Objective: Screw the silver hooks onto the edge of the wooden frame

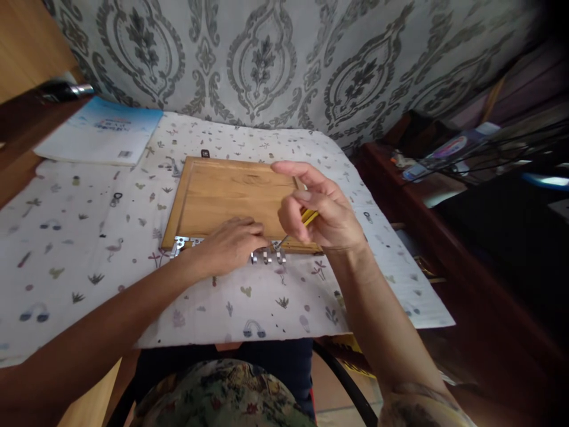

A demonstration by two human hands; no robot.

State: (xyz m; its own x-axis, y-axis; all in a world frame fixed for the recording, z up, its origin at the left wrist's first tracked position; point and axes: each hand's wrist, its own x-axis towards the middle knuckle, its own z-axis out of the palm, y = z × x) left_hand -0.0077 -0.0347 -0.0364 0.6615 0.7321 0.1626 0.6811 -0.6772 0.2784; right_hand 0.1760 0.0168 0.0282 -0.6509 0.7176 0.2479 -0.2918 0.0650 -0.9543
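A wooden board (pixel 231 190) with a raised frame lies on the patterned cloth. Along its near edge runs a silvery metal hook rail (pixel 280 255), its hooks pointing toward me. My left hand (pixel 233 244) lies over the middle of this rail with fingers bent, pressing it against the board and hiding part of it. Above the board's right end, my right hand (pixel 322 210) grips a screwdriver (pixel 310 217) by its yellow handle, index finger raised. The thin shaft slants down left, its tip at the rail's right end.
The white cloth (pixel 106 213) covers the table. A blue-and-white book (pixel 104 130) lies at the back left, near a dark cylindrical object (pixel 66 91). A patterned curtain (pixel 262 59) hangs behind. To the right, a dark red shelf (pixel 400 196) holds a clear plastic package (pixel 448 151) and cables.
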